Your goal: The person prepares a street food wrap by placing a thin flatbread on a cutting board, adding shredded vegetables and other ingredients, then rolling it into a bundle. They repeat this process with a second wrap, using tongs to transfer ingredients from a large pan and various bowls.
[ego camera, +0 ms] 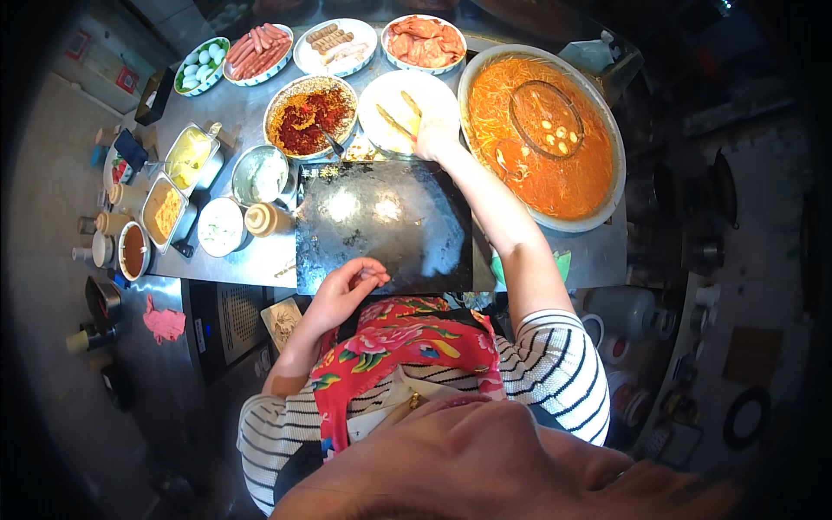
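Over a white round plate (383, 97) at the back of the counter reaches my right hand (434, 135). It seems to grip a pair of brown tongs (394, 122), whose two arms spread toward the upper left; glare blurs the fingers. My left hand (351, 283) hovers at the front edge of a dark flat griddle (383, 227). Its fingers are loosely curled and nothing shows in them. To the right of my right arm stands a large basin (614, 188) of orange-red broth with shreds. A round wire strainer (546, 120) holding several pale pieces sits in that broth.
Left of the white plate is a bowl of chili flakes (305, 120) with a spoon. Behind stand plates of sausages (259, 49), eggs (201, 65), rolls (333, 40) and reddish slices (426, 42). Metal tubs (170, 214), a squeeze bottle (266, 220) and a sauce bowl (133, 250) crowd the left.
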{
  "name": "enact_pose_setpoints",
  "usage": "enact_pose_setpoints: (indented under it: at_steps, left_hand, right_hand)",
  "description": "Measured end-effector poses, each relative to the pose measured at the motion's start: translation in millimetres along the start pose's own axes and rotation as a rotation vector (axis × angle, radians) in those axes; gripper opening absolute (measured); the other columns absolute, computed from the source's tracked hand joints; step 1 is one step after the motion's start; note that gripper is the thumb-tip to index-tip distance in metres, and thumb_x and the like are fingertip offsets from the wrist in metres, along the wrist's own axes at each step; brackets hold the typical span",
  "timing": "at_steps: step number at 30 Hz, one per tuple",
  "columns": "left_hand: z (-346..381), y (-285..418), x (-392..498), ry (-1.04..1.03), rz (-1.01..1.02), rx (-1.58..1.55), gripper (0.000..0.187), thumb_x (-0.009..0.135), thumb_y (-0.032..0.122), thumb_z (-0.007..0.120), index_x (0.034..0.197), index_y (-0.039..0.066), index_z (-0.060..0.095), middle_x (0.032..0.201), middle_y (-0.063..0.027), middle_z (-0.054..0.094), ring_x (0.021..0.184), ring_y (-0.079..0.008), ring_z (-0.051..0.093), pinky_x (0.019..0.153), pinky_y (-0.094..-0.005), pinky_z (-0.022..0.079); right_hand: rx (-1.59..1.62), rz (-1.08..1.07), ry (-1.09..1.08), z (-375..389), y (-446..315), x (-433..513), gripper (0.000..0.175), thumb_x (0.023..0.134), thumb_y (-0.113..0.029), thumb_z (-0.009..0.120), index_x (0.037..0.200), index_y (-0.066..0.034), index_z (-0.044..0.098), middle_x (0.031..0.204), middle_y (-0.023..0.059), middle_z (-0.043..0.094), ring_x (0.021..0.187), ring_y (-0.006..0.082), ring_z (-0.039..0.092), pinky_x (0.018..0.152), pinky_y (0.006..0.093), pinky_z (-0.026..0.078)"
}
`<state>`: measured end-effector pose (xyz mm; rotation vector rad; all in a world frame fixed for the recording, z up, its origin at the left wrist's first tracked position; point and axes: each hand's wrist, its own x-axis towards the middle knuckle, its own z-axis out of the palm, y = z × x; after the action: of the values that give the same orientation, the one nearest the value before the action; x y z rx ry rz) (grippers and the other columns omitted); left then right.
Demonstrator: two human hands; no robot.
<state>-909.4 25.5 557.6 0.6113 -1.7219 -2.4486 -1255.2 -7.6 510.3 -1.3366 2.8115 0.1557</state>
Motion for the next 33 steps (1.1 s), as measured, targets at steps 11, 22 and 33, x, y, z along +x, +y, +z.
enact_pose_setpoints:
  at_steps: [11,22,33]
  left_hand:
    - [-82.6,-60.2,-33.5,0.245,-0.082,-0.077,0.015,0.098,0.002,0.053,0.113,-0.001,0.058,0.100,-0.0077,0.068,0.093,-0.0122,0.062,0.086,-0.0252,0.049]
    - [-93.9,-51.8,-21.6,0.271,-0.041,-0.026,0.016,0.098,0.000,0.053,0.113,0.000,0.058,0.100,-0.0067,0.067,0.093,-0.0122,0.062,0.086,-0.0251,0.049]
    - [-42.9,-29.5,30.2,0.045,-0.116,-0.011,0.018,0.097,-0.002,0.053,0.114,-0.002,0.057,0.103,-0.0077,0.066,0.099,-0.0125,0.063,0.090,-0.0252,0.049]
  right_hand:
    - [-0.124,0.012,0.184,-33.8,39.7,123.8,0.049,0.095,-0.021,0.050,0.135,0.0028,0.039,0.113,0.0239,0.060,0.095,0.0359,0.067,0.080,0.0430,0.056]
    - [-0.129,-0.016,0.129,-121.7,89.4,135.0,0.047,0.089,-0.021,0.060,0.136,-0.0155,0.054,0.111,0.0159,0.068,0.102,0.0332,0.066,0.086,0.0440,0.054]
    - [-0.374,0.244,-0.218,-74.8,278.6,-47.1,0.035,0.092,-0.007,0.048,0.125,-0.0065,0.059,0.108,0.0177,0.068,0.096,0.0334,0.069,0.078,0.0435,0.057]
